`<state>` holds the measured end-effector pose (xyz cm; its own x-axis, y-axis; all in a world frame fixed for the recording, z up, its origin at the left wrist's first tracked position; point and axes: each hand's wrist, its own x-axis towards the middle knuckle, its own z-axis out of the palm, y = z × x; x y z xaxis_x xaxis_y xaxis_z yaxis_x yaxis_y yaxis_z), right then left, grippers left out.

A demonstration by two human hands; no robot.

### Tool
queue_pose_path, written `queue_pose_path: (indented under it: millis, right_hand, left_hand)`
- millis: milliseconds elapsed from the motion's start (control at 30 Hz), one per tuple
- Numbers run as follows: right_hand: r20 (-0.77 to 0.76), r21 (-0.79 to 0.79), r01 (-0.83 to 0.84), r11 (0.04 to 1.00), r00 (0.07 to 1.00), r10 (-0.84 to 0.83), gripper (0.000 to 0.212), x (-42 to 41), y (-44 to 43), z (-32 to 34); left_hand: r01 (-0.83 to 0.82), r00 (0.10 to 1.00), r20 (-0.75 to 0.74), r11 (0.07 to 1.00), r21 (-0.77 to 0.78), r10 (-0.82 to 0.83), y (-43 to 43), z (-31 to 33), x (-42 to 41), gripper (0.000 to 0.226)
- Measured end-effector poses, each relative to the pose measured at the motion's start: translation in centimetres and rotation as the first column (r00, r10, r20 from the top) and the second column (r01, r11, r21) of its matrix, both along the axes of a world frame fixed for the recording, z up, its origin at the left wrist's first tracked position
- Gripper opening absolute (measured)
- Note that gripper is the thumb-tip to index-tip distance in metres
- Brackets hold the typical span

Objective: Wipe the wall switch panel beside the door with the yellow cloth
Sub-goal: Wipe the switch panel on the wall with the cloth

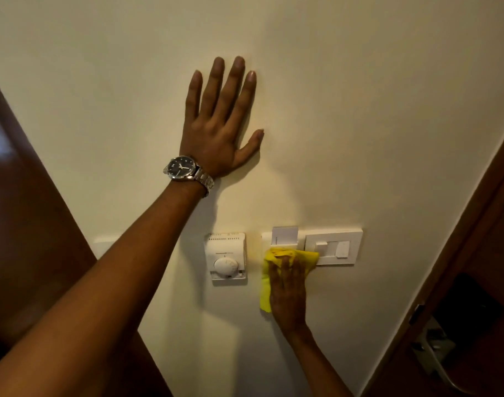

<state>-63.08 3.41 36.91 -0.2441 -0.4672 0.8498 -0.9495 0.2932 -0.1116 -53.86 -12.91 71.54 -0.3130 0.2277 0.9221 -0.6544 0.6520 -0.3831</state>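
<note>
The white wall switch panel (pixel 335 247) sits low on the cream wall, with a white key card (pixel 285 234) standing in a slot at its left end. My right hand (pixel 288 293) presses the yellow cloth (pixel 276 260) flat against the panel's lower left part, the cloth bunched above my fingers and hanging down at the left. My left hand (pixel 219 124), with a wristwatch on the wrist, lies flat and spread on the wall well above the panel, holding nothing.
A white thermostat with a round dial (pixel 227 259) is mounted just left of the cloth. A dark wooden door with a metal handle (pixel 434 351) fills the right side. A brown wooden surface (pixel 24 224) borders the wall at the left.
</note>
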Motion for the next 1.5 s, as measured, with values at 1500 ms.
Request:
queue_pose_path:
  millis: [1500]
  right_hand:
    - [-0.125,-0.135,-0.028,0.99,0.992,0.011,0.046,-0.1,-2.4,4.9]
  left_hand:
    - [-0.012,1.0,0.004,1.0,0.0,0.012,0.2,0.1,0.0,0.078]
